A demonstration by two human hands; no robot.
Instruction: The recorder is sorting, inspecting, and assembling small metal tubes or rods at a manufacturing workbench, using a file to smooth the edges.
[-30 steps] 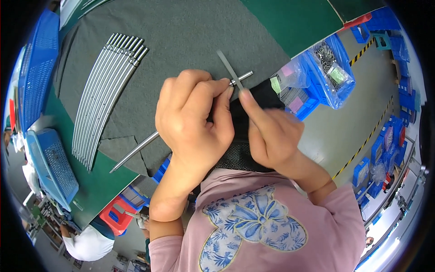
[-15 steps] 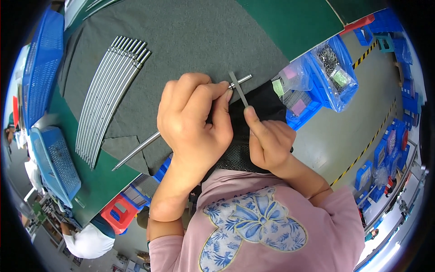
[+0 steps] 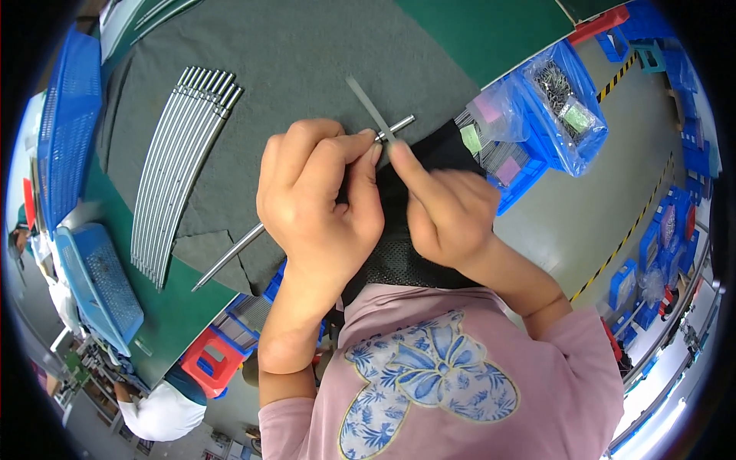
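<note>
Grey cloth (image 3: 284,54) on green table (image 3: 460,38). Left hand (image 3: 318,192) grips shiny silver rod (image 3: 228,257), middle hidden. Right hand (image 3: 454,211), blurred, pinches flat grey strip (image 3: 369,106), near end hidden.

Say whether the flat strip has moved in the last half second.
Yes: judged against the rods lying on the cloth, the strip has moved away from the person and leftward.

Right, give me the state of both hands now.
Left hand: closed, holding a slender silver metal rod.
Right hand: closed, holding a thin, flat grey metal strip that crosses the rod.
</note>
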